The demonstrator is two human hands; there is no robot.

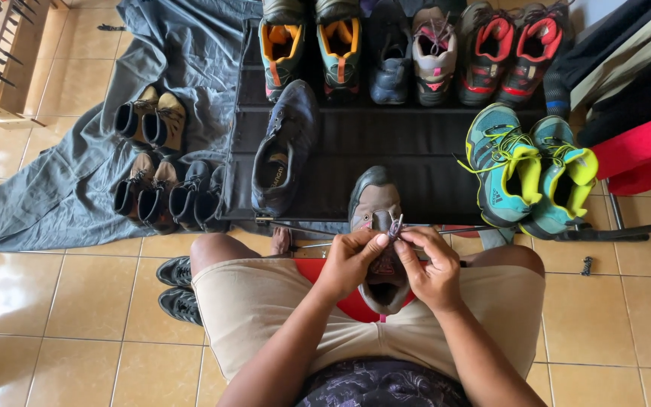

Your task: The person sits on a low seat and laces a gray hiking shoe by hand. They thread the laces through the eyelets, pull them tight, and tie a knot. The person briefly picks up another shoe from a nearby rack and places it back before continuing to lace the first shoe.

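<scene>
A: Where is the shoe being handled?

B: A grey-brown shoe (374, 207) rests on the person's lap, between the knees, toe pointing away over the edge of a black mat (386, 139). The left hand (348, 260) and right hand (431, 267) meet over its tongue, and the fingers (374, 245) of both pinch the grey lace (395, 224); neither hand is slack.

A: What lies around it?

B: Just left on the mat lies 1 dark navy shoe (284, 151). To the right sit 2 teal shoes with yellow laces (529, 169). Along the mat's far edge stands a row of hiking shoes (408, 53). Left of the mat, brown and black boots (160, 181) stand on a grey cloth (62, 188). 2 black shoes (178, 290) sit on the tiled floor (54, 301) beside the left thigh.

A: Anything in the way?

B: The hands hide the eyelets.
</scene>
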